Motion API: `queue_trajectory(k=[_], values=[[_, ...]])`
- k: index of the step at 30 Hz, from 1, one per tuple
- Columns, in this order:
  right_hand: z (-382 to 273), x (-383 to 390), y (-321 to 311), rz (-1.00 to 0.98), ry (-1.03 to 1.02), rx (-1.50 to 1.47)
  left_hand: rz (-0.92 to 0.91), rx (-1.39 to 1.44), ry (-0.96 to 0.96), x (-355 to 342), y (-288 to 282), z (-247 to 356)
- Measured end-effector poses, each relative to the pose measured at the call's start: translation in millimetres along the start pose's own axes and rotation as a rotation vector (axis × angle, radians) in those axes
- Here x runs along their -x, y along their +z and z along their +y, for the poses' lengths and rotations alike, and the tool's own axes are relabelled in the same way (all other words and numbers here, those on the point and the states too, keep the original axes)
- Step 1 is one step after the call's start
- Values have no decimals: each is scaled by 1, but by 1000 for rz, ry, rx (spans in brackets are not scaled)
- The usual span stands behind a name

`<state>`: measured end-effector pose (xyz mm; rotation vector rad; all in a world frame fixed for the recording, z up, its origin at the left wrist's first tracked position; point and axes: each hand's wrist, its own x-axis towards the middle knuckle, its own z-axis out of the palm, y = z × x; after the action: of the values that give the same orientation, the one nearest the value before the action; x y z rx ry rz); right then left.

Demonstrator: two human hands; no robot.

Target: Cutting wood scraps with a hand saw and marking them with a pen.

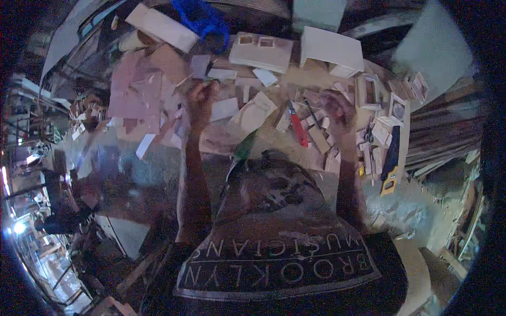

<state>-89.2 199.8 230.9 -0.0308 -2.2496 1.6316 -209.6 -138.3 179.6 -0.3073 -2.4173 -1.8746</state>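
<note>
My left hand [201,99] is over the workbench with its fingers curled together; whatever they hold, if anything, is too blurred to name. Just beyond it is a small grey flat piece [200,67], and a pale rectangular wood piece [225,109] lies to its right. On the right side, my right hand [338,109] hovers over scattered wood offcuts [318,139], its fingers smeared and dim. Between the hands lie a red-handled tool [299,129] and a thin dark rod-like tool [311,109]. A pair of dark scissors [368,135] rests to the right of my right hand.
Along the far side stand a pale box [332,50], a block with two square openings [261,51] and a long pale block [162,27] beside a blue bag [203,21]. A yellow-handled handsaw [390,163] lies at the right edge. Small wooden frames [368,90] sit nearby.
</note>
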Motion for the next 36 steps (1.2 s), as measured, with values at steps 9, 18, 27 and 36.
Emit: queue_trajectory(k=[9,18,27,36], values=[[90,55,136,-548,108,313,-184,-712,-75,80,-93,-127],[97,77,259,-553,-140,977,-562,-828,24,131,-92,-174],[79,104,245,1,446,992,-298,-664,309,117,-102,-200],[179,139,231,130,398,603,-609,-816,272,27,-44,-182]])
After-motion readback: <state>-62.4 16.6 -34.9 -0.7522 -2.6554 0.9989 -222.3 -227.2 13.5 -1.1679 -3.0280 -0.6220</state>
